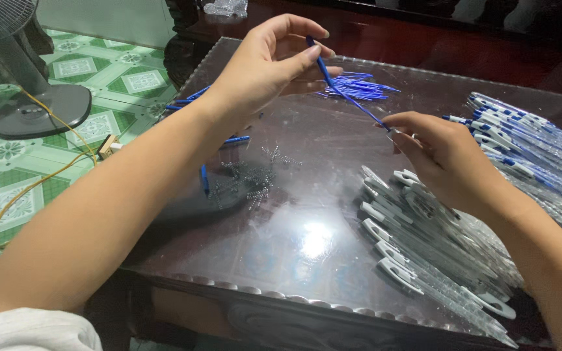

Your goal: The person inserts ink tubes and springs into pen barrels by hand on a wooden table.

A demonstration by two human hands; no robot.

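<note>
Glossy dark table (pixel 307 240); hands (pixel 265 68) pinch thin blue refill (pixel 352 101).

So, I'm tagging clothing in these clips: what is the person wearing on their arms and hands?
Both forearms are bare, with no gloves, rings, watch or bracelets visible on the left hand or right hand. Only a bit of white fabric shows at the lower left, near the left arm.

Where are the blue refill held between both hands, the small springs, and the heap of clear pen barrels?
blue refill (pixel 349 99), head view, mid-shaft.
small springs (pixel 255 185), head view, middle of cluster.
clear pen barrels (pixel 417 260), head view, middle of heap.
</note>
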